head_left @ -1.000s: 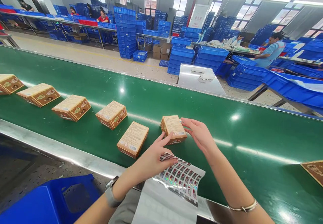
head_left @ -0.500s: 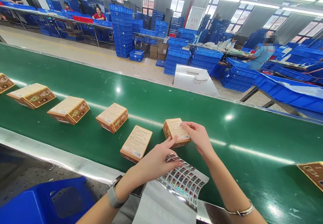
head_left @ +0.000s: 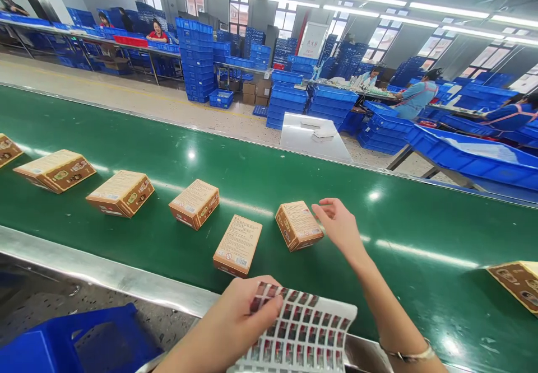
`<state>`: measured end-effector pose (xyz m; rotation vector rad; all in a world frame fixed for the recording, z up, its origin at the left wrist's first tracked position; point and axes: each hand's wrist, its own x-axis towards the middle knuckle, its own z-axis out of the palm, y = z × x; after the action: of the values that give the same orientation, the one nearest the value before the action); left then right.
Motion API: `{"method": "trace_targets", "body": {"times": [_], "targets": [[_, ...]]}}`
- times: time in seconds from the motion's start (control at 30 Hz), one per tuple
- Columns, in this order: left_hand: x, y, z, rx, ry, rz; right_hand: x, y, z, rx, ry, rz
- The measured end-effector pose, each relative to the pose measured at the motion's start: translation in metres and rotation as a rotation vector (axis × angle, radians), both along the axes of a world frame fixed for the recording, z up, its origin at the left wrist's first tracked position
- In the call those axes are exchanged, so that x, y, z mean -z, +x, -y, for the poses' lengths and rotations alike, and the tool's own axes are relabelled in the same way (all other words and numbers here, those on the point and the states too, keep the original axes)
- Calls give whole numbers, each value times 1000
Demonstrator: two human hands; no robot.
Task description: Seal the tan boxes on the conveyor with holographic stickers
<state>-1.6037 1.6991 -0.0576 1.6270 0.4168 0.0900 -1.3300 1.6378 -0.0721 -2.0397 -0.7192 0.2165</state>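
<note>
My left hand pinches a sheet of small stickers over the near edge of the green belt. Just right of a brown and cream box, my right hand hovers with its fingers slightly curled and apart, holding nothing. A small mark shows near that box's upper right edge. Another box lies to its left, just beyond my left hand. Farther left, more boxes of the same kind lie spaced out on the belt.
The green conveyor belt crosses the view, with one more box at far right. A blue crate stands at lower left. Beyond the belt are a metal table, stacked blue crates and several people at benches.
My right hand has come off the box and moved right. My left hand has drawn back toward me with the sticker sheet, which now faces up more. The view has shifted slightly.
</note>
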Motion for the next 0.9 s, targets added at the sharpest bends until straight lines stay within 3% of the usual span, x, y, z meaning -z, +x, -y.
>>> {"method": "trace_targets", "body": {"times": [0.07, 0.13, 0.2, 0.27, 0.37, 0.5, 0.6, 0.77, 0.83, 0.9], "targets": [[5, -16, -1, -88, -32, 7, -18, -19, 17, -66, 3, 65], [9, -27, -3, -153, -34, 5, -32, -46, 35, -283, -4, 190], [12, -32, -5, -180, -35, 0, -38, -74, 50, -562, 11, 329], [14, -33, -6, -188, -27, -4, -37, -98, 57, -696, 31, 509], [14, -31, -6, -186, 7, 1, -32, -117, 59, -697, 53, 697], [13, -30, -5, -194, 17, 17, -30, -122, 61, -677, 95, 702], [15, -34, -7, -180, 29, -19, -25, -117, 66, -591, 114, 416], [20, -41, -18, 136, 152, 9, 3, -98, 51, -294, 209, -462], [22, -38, -22, 206, 166, 12, 14, -89, 38, -254, 280, -622], [22, -32, -24, 231, 174, 16, 19, -81, 27, -207, 315, -639]]}}
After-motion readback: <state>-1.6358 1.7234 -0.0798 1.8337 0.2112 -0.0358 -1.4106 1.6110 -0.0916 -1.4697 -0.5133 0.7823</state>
